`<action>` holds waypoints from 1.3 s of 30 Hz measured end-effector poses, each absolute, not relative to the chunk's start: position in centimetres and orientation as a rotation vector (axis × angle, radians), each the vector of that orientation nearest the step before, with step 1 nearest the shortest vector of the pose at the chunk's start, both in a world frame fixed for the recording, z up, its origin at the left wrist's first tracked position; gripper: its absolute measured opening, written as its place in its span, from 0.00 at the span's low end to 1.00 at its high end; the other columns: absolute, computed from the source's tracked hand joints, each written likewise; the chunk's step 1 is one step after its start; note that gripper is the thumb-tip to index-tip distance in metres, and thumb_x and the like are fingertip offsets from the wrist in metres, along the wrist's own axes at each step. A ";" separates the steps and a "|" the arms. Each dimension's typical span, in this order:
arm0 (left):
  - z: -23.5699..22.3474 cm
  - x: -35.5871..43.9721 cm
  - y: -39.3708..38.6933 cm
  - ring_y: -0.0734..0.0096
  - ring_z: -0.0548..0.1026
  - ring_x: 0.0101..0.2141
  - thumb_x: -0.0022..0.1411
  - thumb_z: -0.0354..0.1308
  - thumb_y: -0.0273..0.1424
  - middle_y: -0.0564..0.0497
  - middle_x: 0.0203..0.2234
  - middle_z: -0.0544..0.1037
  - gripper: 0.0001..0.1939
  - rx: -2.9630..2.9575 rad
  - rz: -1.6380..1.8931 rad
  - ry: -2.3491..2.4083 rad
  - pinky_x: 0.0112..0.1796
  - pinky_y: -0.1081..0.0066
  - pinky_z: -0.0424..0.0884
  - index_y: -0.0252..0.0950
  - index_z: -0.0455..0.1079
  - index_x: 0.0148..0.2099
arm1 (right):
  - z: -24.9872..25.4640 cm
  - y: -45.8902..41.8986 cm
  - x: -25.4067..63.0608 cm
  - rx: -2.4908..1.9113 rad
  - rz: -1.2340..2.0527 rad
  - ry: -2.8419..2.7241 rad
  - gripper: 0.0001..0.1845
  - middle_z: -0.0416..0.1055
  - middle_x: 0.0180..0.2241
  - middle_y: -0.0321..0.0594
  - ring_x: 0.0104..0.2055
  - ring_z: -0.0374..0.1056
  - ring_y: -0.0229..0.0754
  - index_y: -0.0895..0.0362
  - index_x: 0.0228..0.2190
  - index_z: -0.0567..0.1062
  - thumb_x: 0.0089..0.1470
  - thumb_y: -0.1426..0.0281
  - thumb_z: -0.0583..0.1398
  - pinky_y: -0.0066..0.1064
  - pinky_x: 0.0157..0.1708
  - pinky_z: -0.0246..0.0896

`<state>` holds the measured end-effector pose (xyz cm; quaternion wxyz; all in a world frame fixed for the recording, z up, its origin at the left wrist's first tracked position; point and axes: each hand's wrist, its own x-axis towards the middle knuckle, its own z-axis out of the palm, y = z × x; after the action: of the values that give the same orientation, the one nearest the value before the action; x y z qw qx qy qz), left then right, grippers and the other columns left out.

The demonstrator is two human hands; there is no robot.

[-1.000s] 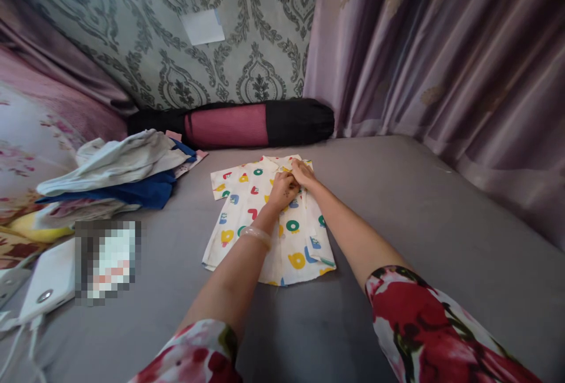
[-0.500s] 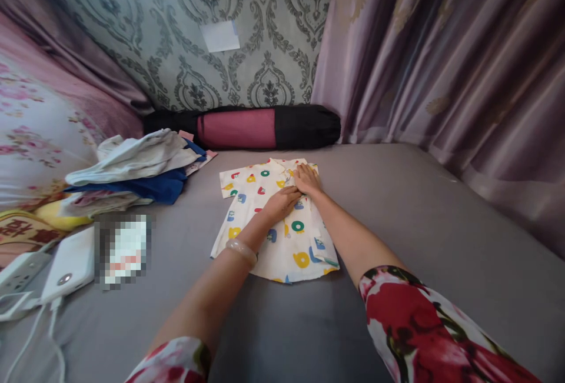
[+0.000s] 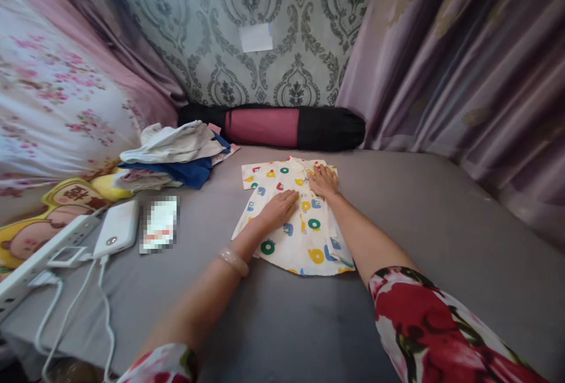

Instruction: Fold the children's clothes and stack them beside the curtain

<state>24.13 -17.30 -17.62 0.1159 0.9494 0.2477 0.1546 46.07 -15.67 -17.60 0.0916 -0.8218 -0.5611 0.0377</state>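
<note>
A small white short-sleeved shirt with colourful letter-like prints lies spread on a grey sheet, its collar toward the wall. My left hand rests flat on the middle of the shirt, fingers stretched out. Higher up, near the collar and the right shoulder, my right hand presses on the cloth with its fingers extended. The shirt's right side is turned inward along its edge, and my right hand and forearm cover part of it. A pale bangle circles my left wrist.
A pile of clothes sits at the left. Nearer are a white power bank with cables, a power strip, a blurred item and a yellow cushion. A black and maroon roll lies against the wall.
My left hand has slid left and slightly down the shirt, away from my right hand, which stays near the collar. The whole view has shifted toward the left.
</note>
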 end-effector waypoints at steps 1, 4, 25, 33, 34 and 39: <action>-17.6 23.5 -17.2 0.59 0.62 0.61 0.71 0.40 0.38 0.37 0.60 0.65 0.25 2.772 0.446 0.777 0.61 0.59 0.58 0.30 0.59 0.63 | -17.6 -15.6 46.1 -2.449 0.123 -1.668 0.35 0.44 0.68 0.46 0.69 0.38 0.49 0.57 0.65 0.53 0.64 0.54 0.38 0.46 0.65 0.31; -17.9 21.4 -16.8 0.59 0.60 0.62 0.70 0.41 0.40 0.37 0.61 0.64 0.25 2.775 0.436 0.896 0.61 0.59 0.57 0.31 0.59 0.62 | -17.6 -15.5 46.2 -2.464 0.132 -1.674 0.35 0.43 0.68 0.45 0.69 0.37 0.48 0.56 0.66 0.52 0.64 0.53 0.37 0.46 0.65 0.31; -19.2 13.5 -16.5 0.52 0.62 0.60 0.67 0.45 0.39 0.42 0.59 0.65 0.21 2.528 0.661 1.263 0.59 0.49 0.58 0.41 0.66 0.59 | -13.5 -12.9 42.5 -2.509 0.032 -1.811 0.29 0.49 0.65 0.57 0.68 0.42 0.54 0.63 0.62 0.59 0.62 0.67 0.49 0.53 0.63 0.29; -20.0 13.0 -16.3 0.56 0.65 0.56 0.62 0.52 0.36 0.40 0.52 0.68 0.08 2.312 1.016 1.386 0.56 0.52 0.63 0.38 0.65 0.41 | -15.1 -10.6 33.9 -2.157 0.375 -2.113 0.32 0.39 0.69 0.48 0.70 0.34 0.48 0.61 0.65 0.51 0.66 0.60 0.38 0.49 0.65 0.28; -20.0 13.0 -16.3 0.57 0.66 0.56 0.62 0.53 0.35 0.41 0.51 0.69 0.06 2.312 1.029 1.377 0.56 0.53 0.64 0.39 0.64 0.39 | -15.4 -10.2 33.5 -2.166 0.382 -2.095 0.32 0.40 0.69 0.48 0.70 0.34 0.49 0.61 0.65 0.51 0.66 0.59 0.38 0.50 0.65 0.29; -20.1 13.1 -16.4 0.57 0.65 0.56 0.59 0.55 0.33 0.40 0.51 0.69 0.06 2.302 1.015 1.371 0.55 0.52 0.64 0.39 0.60 0.35 | -15.9 -8.6 33.2 -2.214 0.370 -1.996 0.34 0.40 0.69 0.48 0.70 0.33 0.53 0.59 0.66 0.51 0.66 0.56 0.36 0.53 0.64 0.28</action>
<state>13.08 -16.36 -20.14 0.1376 0.7959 0.4739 0.3508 33.18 -8.64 -15.90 0.0690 -0.7353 -0.6629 0.1229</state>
